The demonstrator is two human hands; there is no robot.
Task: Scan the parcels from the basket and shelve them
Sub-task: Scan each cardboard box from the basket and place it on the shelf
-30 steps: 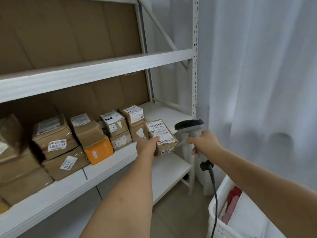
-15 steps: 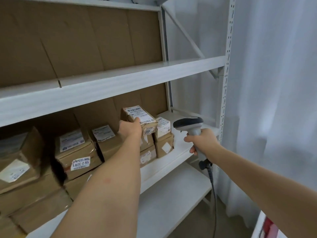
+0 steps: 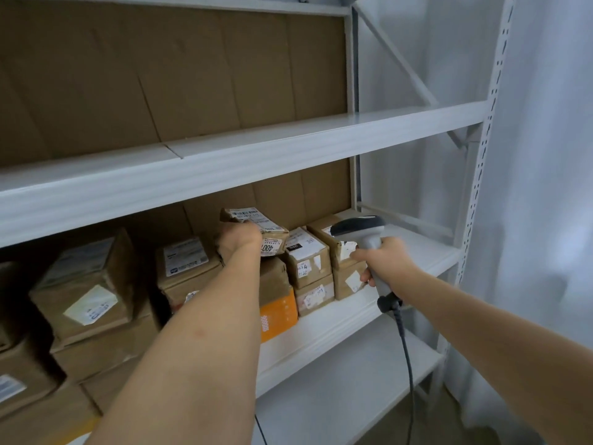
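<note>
Small brown cardboard parcel with white labels, gripped at its near end by left hand fingers atop the orange-fronted box, probably light and stiff; right hand clasping grey handheld scanner.

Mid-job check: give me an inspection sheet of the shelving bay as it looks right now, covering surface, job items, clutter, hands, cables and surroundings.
Surface: white metal middle shelf, bare at its right end; upper shelf shows no parcels.
Job's things: small parcel, label up, held on top of the stack above the orange box; stacked parcels beside it; larger boxes further left. Basket not in view.
Clutter: nothing seen.
Hands: left hand grips the small parcel; right hand grips the scanner handle.
Cables: dark scanner cable hangs from the handle past the lower shelf.
Surroundings: cardboard backing behind the shelves; white curtain at right.
</note>
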